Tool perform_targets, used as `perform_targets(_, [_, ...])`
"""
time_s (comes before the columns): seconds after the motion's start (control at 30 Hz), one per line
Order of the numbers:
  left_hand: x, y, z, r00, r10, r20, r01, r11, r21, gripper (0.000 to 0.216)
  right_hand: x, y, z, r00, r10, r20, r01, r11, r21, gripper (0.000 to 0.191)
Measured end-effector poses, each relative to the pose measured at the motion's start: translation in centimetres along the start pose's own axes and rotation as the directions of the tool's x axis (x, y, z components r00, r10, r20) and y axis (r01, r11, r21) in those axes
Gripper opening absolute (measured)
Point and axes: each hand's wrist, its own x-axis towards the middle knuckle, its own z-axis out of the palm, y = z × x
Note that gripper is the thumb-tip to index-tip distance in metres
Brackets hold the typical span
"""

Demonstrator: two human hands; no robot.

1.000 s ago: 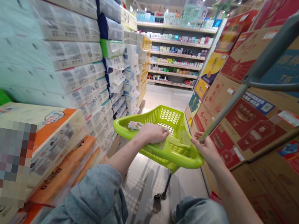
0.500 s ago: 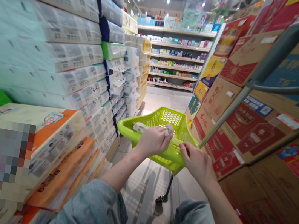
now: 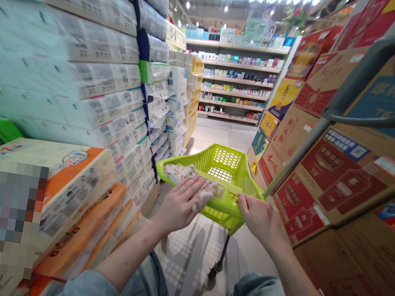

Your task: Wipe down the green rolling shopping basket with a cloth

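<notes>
My left hand [image 3: 181, 205] presses a white cloth with a small coloured pattern [image 3: 180, 171] onto the near rim of a lime-green shopping basket cart. Its fingers lie over the cloth, which spreads along the left part of the rim and bunches under the palm. The thumb is hidden. At the right part of the same rim, my right hand [image 3: 261, 218] is wrapped over the edge, its thumb on top. The basket cart [image 3: 228, 206] has perforated sides and stands on a thin leg with a caster [image 3: 215, 268].
Wrapped paper packs [image 3: 110, 78] are stacked high on the left, with orange-and-cream packs [image 3: 77, 188] nearer me. Printed cartons [image 3: 335, 161] rise on the right. A grey pole handle [image 3: 387, 78] leans in at upper right. Stocked shelves [image 3: 235, 81] close off the aisle ahead.
My left hand has drawn back and to the left, its fingers now laid out over the cloth, more of which shows. The right hand stays on the rim.
</notes>
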Motion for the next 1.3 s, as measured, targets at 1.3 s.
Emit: perform_targets(1.3, [12.4, -0.4, 1.1, 0.729, -0.318, 0.606, 0.298, 0.945, 0.137, 0.050, 1.2, 0.6, -0.8, 0.992, -0.047, 0.115, 0.057, 0.995, -0.081, 0.047])
